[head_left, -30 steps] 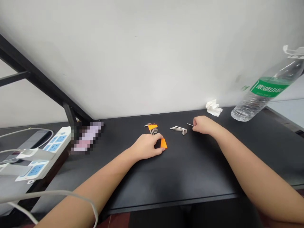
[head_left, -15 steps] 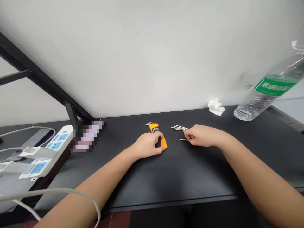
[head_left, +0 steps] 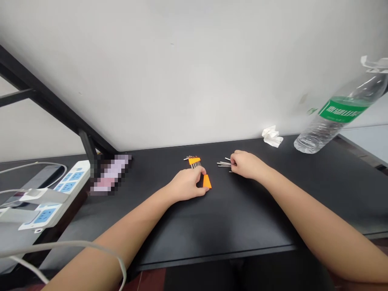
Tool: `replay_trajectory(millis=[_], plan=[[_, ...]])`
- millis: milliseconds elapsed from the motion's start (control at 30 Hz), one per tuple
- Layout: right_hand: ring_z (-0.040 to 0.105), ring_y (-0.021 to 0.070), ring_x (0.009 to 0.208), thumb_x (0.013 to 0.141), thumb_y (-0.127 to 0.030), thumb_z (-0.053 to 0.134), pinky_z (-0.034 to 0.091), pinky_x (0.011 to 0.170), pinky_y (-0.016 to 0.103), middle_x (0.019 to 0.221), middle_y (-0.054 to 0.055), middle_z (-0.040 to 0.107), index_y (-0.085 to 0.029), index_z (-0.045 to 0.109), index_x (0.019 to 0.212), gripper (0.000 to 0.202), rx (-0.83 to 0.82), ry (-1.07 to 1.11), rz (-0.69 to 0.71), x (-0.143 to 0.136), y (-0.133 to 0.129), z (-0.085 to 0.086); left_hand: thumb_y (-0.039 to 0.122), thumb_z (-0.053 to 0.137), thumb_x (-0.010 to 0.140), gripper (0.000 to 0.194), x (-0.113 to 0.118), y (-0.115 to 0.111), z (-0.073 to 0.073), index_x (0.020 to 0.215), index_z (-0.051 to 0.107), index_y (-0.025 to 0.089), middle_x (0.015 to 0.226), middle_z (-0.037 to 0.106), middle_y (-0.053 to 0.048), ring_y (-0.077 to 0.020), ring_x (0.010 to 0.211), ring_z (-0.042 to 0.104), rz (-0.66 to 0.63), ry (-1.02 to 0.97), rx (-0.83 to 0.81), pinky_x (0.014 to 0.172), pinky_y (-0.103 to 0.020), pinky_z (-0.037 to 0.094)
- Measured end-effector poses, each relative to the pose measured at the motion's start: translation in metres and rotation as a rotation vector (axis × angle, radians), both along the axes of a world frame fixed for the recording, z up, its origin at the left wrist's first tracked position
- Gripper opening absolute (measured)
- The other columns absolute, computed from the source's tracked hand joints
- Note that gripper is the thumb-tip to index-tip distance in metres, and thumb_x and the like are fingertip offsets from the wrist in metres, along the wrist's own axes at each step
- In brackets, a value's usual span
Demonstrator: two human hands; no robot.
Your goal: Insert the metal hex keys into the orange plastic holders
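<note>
My left hand [head_left: 189, 184] is closed on an orange hex key holder [head_left: 207, 182], thumb and fingers at its sides, resting on the black table. Several metal hex keys [head_left: 196, 164] sit side by side in the holder, their bent ends past its far orange end. To the right, my right hand [head_left: 246, 163] has its fingers curled down over a small pile of loose hex keys [head_left: 223, 164]. Their thin shafts stick out leftward from under the fingertips. The fingers are pinched at the keys, and which one they grip is hidden.
A large clear bottle [head_left: 342, 109] with a green label stands at the right, near a crumpled white tissue [head_left: 272, 136] by the wall. At the left lie a white power strip [head_left: 65, 190] with plugs, white cables [head_left: 87, 243] and a blurred-out item [head_left: 112, 173]. A black frame [head_left: 87, 147] rises there.
My right hand has moved slightly up and to the left over the loose hex keys, which have shifted a little. My left hand keeps its hold on the holder. The view has shifted slightly.
</note>
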State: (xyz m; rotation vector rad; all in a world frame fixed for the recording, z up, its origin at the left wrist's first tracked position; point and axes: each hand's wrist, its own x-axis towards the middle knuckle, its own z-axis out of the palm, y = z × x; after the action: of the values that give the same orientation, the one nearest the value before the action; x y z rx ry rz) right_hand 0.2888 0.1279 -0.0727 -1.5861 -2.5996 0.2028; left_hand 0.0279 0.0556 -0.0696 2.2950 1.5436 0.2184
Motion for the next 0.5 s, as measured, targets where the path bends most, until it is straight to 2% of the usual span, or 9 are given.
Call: replay_trajectory(millis=[133,233,333,400,500], plan=[[0.06,0.0178,0.076,0.082,-0.019,0.062,0.036,0.062,0.028,0.095,0.007,0.067,-0.019,0.064,0.081,0.002,0.02,-0.048,-0.054,-0.002,0.001,0.001,0.043,0.069,0.078,0.037,-0.002,0.002,-0.004,0.104,0.053,0.024,0.076,0.058,0.004,-0.0161,0.064,0.055,-0.003,-0.03,0.021,0.058,-0.028,0.035],[0.059,0.0173,0.074,0.084,-0.013,0.055,0.034,0.061,0.027,0.086,0.005,0.067,-0.02,0.062,0.078,0.011,0.054,-0.024,-0.039,0.003,0.0,0.003,0.04,0.069,0.079,0.035,-0.004,0.003,-0.007,0.105,0.053,0.025,0.079,0.059,0.004,-0.0161,0.068,0.057,-0.002,-0.055,0.047,0.06,-0.028,0.036],[0.058,0.0166,0.075,0.085,-0.011,0.053,0.034,0.062,0.027,0.089,0.005,0.067,-0.019,0.06,0.077,0.014,0.11,0.035,-0.027,0.01,-0.003,0.007,0.037,0.07,0.078,0.033,-0.005,0.004,-0.009,0.103,0.053,0.025,0.083,0.061,0.004,-0.0162,0.071,0.059,0.0,-0.08,0.082,0.063,-0.028,0.038],[0.058,0.0161,0.076,0.086,-0.013,0.054,0.036,0.065,0.026,0.089,0.004,0.067,-0.02,0.062,0.077,0.013,0.11,0.119,0.032,0.013,-0.006,0.01,0.036,0.07,0.077,0.032,-0.006,0.004,-0.01,0.103,0.053,0.025,0.085,0.061,0.003,-0.0163,0.073,0.06,0.004,-0.103,0.098,0.065,-0.029,0.04],[0.059,0.0146,0.073,0.087,-0.018,0.057,0.039,0.066,0.024,0.083,0.001,0.068,-0.021,0.065,0.082,0.01,-0.061,0.276,0.173,0.011,-0.013,0.012,0.033,0.071,0.077,0.033,-0.007,0.005,-0.011,0.104,0.053,0.025,0.089,0.063,0.003,-0.0165,0.077,0.061,-0.001,-0.143,0.108,0.068,-0.028,0.042]])
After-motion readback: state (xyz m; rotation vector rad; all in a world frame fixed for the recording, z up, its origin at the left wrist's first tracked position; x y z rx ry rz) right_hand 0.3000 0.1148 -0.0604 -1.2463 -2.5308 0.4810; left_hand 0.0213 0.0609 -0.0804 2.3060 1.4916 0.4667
